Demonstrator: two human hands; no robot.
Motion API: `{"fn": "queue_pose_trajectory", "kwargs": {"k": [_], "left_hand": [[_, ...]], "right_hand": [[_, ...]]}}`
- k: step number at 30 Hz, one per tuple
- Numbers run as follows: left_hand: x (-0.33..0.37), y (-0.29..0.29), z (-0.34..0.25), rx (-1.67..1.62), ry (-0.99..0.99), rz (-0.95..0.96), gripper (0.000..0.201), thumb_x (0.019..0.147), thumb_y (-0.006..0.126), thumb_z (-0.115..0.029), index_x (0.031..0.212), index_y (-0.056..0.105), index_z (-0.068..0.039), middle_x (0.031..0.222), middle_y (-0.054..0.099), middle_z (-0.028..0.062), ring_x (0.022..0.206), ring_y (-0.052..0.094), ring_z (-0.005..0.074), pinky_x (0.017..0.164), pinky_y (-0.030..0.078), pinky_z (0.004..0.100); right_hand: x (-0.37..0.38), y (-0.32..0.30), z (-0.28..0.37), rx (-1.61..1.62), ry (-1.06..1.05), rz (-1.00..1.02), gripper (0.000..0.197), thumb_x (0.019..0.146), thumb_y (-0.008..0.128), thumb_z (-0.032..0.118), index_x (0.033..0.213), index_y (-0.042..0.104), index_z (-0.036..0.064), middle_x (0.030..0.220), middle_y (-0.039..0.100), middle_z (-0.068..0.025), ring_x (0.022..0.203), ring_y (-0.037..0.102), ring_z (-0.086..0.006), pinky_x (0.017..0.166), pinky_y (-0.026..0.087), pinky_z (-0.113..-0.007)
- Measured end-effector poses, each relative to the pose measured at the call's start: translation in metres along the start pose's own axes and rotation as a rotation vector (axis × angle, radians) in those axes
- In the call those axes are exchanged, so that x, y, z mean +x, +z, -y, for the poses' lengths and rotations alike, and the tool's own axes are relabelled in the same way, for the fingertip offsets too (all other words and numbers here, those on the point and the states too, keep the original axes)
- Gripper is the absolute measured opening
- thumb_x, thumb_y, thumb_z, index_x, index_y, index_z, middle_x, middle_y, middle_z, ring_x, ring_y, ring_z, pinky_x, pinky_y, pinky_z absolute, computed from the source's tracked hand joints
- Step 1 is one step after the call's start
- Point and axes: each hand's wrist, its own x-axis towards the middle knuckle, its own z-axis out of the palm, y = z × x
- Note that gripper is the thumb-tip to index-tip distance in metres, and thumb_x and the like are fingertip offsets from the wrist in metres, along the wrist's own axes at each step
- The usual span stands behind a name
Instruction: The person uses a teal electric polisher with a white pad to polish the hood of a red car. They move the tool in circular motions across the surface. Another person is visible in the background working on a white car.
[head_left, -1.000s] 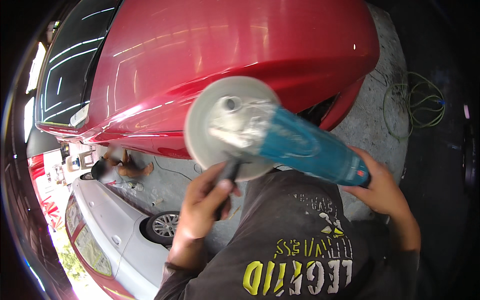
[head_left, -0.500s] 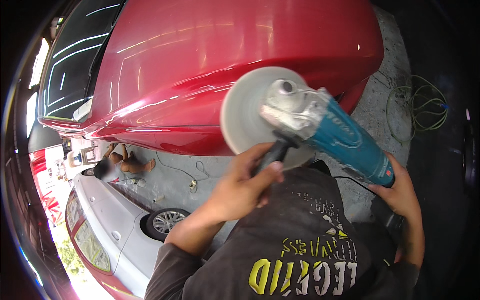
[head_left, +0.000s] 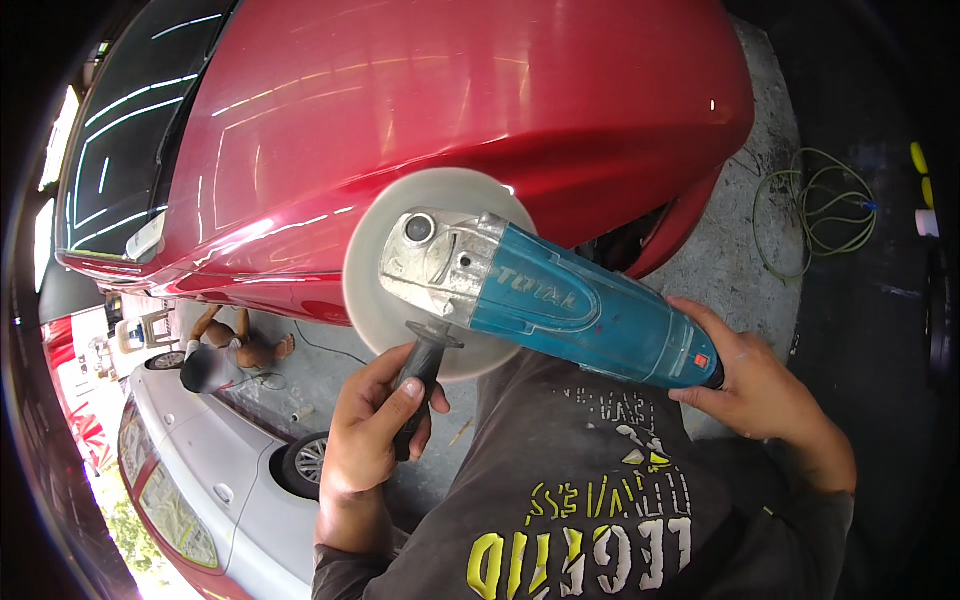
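Observation:
A teal car polisher (head_left: 590, 310) with a metal gear head is held between both my hands. Its round whitish pad (head_left: 370, 275) lies in front of the red car's front fender; whether the two touch I cannot tell. My left hand (head_left: 375, 420) is closed round the black side handle (head_left: 425, 370). At the rear end of the body, beside a small red switch, my right hand (head_left: 745, 380) grips the tool, the thumb below and fingers above. The red car (head_left: 450, 90) fills the upper middle, its glossy hood reflecting ceiling lights.
A silver car (head_left: 190, 450) stands at the lower left. Near it another person (head_left: 225, 355) crouches beside the red car. A coiled green hose (head_left: 815, 230) lies on the grey concrete floor (head_left: 700, 230) at right. A thin cable runs over the floor near the crouching person.
The polisher has moved left and turned closer to level, with both hands following it. Its gear head, blurred before, is now sharp. The view has shifted slightly.

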Motion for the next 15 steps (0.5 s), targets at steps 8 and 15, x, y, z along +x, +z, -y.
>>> {"fn": "queue_pose_trajectory", "kwargs": {"k": [8, 15], "left_hand": [[-0.011, -0.017, 0.008, -0.024, 0.015, -0.083, 0.050, 0.106, 0.059, -0.020, 0.144, 0.052, 0.012, 0.093, 0.069, 0.0148, 0.051, 0.054, 0.0109, 0.048, 0.042, 0.0226], [-0.027, -0.050, 0.015, -0.036, 0.041, -0.173, 0.053, 0.103, 0.062, -0.022, 0.143, 0.053, 0.012, 0.091, 0.069, 0.0163, 0.049, 0.053, 0.0114, 0.047, 0.042, 0.0225]], "right_hand": [[0.012, 0.008, 0.012, -0.064, -0.081, 0.027, 0.090, 0.087, 0.082, 0.019, 0.161, 0.034, 0.0081, 0.093, 0.073, -0.0265, 0.087, 0.073, -0.0465, 0.080, 0.056, -0.050], [0.032, 0.019, 0.037, -0.180, -0.118, 0.126, 0.089, 0.090, 0.078, 0.025, 0.163, 0.031, 0.0050, 0.102, 0.073, -0.0293, 0.092, 0.073, -0.0475, 0.082, 0.058, -0.052]]}}
